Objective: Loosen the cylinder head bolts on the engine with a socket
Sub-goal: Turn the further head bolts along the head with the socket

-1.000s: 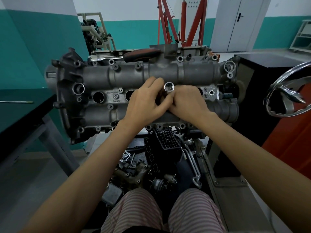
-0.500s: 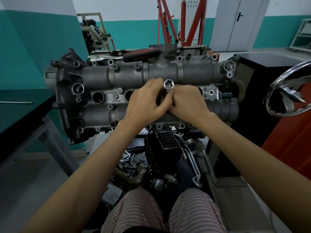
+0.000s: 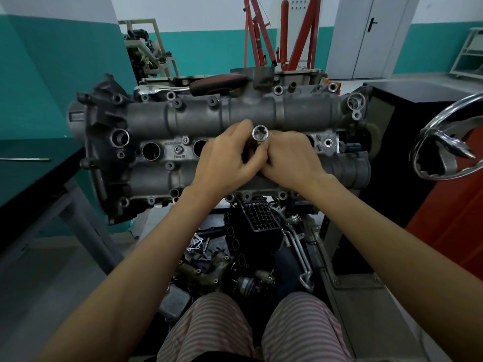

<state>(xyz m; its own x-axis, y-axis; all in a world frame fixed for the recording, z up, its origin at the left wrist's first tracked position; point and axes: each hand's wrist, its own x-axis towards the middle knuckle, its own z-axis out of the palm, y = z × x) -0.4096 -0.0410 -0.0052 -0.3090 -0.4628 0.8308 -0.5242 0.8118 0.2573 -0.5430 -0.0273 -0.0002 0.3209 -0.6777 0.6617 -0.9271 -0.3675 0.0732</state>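
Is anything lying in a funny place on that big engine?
Yes: the ratchet wrench lies loose along the far top edge of the engine, with no hand on it. Meanwhile both hands, left hand and right hand, hold the socket without it.

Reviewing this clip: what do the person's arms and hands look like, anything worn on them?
Both forearms are bare to the frame edge, with no sleeves showing. The left hand and right hand wear no gloves; no rings, watch or markings are visible.
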